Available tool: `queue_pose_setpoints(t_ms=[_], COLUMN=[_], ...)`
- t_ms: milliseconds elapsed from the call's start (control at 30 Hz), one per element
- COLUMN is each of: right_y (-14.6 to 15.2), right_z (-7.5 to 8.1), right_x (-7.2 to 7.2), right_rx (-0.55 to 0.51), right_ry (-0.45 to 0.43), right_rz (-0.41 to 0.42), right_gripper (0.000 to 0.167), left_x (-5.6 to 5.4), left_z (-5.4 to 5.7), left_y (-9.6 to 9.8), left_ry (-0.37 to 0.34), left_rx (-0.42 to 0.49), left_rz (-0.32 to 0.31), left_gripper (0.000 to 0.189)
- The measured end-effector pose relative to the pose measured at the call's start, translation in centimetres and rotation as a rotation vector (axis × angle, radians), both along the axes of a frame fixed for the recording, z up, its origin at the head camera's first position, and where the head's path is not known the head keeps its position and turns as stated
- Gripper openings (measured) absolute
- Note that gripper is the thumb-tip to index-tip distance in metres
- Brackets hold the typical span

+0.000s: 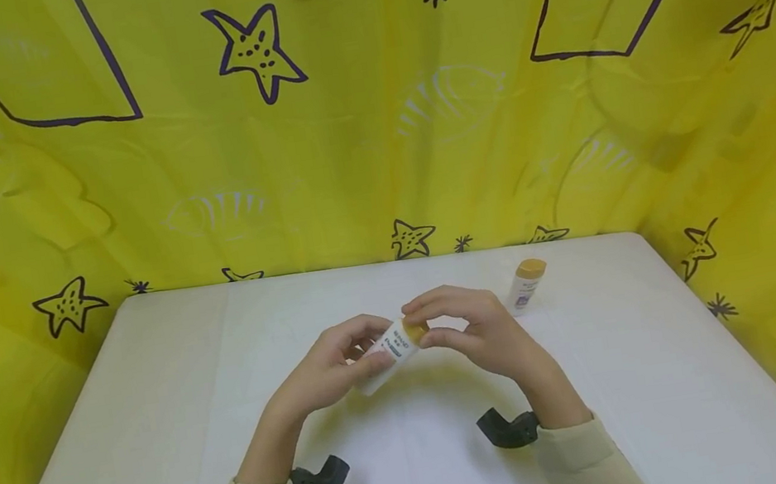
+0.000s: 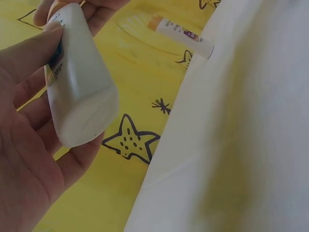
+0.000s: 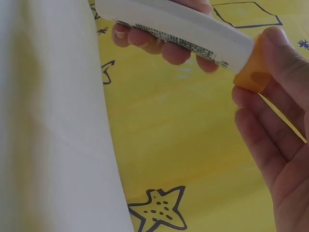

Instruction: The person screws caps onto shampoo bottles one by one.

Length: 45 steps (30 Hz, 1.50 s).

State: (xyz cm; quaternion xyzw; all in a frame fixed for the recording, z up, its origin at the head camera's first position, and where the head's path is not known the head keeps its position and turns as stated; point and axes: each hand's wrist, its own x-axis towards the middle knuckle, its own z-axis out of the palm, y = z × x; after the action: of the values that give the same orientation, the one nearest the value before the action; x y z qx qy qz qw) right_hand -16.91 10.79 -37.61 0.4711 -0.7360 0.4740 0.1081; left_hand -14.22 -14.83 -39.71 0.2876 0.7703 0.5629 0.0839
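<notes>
A white bottle point(image 1: 394, 345) with an orange cap point(image 1: 416, 330) is held tilted above the middle of the table, cap end up and to the right. My left hand point(image 1: 342, 362) grips its body, with the thumb across the printed front. The fingers and thumb of my right hand point(image 1: 472, 328) pinch the cap. The left wrist view shows the bottle's smooth base point(image 2: 89, 118) toward the camera. From the right wrist side, small print and a barcode-like strip run along the bottle point(image 3: 178, 36), and the orange cap point(image 3: 254, 67) sits between thumb and fingers.
A second white bottle point(image 1: 526, 286) with an orange cap stands on the white table point(image 1: 162, 443), behind my right hand. Yellow curtains point(image 1: 360, 154) with starfish drawings surround the table's back and sides. A black wrist mount point(image 1: 321, 479) is on each forearm.
</notes>
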Motion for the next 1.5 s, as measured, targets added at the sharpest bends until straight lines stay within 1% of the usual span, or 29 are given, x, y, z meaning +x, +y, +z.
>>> queue_pose_setpoints(t_ms=[100, 233, 433, 567, 733, 867, 1033, 1300, 1500], right_y=[0.0, -0.2, -0.5, -0.6, -0.6, -0.8, -0.9, -1.1, -1.5], right_z=[0.0, 0.1, 0.1, -0.1, -0.3, -0.4, -0.3, -0.2, 0.0], right_x=[0.0, 0.1, 0.3, 0.4, 0.5, 0.7, 0.8, 0.9, 0.9], right_rx=[-0.012, -0.026, -0.026, -0.011, 0.006, 0.013, 0.024, 0.071, 0.093], right_ry=[0.014, 0.033, 0.027, 0.0, -0.044, -0.08, -0.12, -0.176, -0.252], right_rz=[-0.021, -0.038, -0.09, -0.132, -0.178, -0.212, -0.249, -0.317, -0.374], right_gripper=[0.037, 0.035, 0.029, 0.024, 0.018, 0.017, 0.016, 0.013, 0.013], left_x=[0.1, 0.2, 0.4, 0.5, 0.5, 0.5, 0.5, 0.5, 0.8], left_z=[0.1, 0.2, 0.3, 0.3, 0.2, 0.1, 0.0, -0.1, 0.1], left_y=[0.2, 0.4, 0.7, 0.8, 1.0, 1.1, 1.3, 1.6, 1.9], left_ry=[0.039, 0.074, 0.07, 0.065, 0.081, 0.108, 0.15, 0.197, 0.225], left_rx=[-0.004, -0.015, -0.042, -0.063, -0.087, -0.109, -0.113, -0.139, -0.186], left_rz=[0.009, 0.025, 0.071, 0.093, 0.117, 0.136, 0.154, 0.174, 0.234], left_gripper=[0.027, 0.027, 0.027, 0.029, 0.031, 0.032, 0.032, 0.031, 0.031])
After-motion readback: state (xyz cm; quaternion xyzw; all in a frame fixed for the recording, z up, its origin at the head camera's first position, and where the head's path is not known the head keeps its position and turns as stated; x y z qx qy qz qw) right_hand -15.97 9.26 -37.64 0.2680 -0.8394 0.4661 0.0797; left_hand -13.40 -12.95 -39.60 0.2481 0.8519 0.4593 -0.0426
